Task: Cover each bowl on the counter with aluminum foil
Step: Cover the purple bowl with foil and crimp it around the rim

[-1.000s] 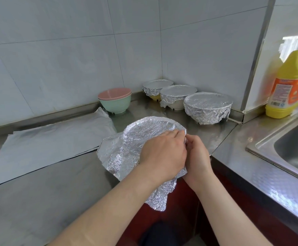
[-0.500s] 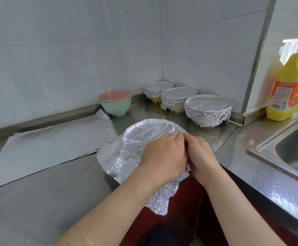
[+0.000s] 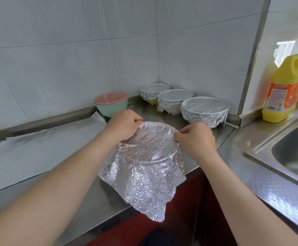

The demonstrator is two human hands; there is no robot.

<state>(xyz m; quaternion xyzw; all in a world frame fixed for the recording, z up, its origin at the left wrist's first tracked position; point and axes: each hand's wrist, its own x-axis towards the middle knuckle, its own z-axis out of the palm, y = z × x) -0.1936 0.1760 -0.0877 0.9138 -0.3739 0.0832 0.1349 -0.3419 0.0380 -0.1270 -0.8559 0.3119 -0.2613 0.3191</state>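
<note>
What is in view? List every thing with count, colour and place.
Foil-draped round bowl: one, silver, front of steel counter.
Foil-covered round bowls: three, silver, back corner.
Uncovered plastic bowls: two, pink stacked in green, by back wall.
Flat foil sheets: count unclear, silver, left counter.
Yellow plastic detergent bottle: one, orange label, by the sink.
Stainless steel sink: one, grey, right.
Left hand, right hand: gripping the draped foil at the rim.

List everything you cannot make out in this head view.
All head view.
- Front foil: hides its bowl's colour and contents.
- Three covered bowls: contents, under foil.
- Left hand, right hand: fingertips curled under, unseen.
- Yellow bottle: label blurred, top cut by right edge.
- Sink: cut by right edge.
</note>
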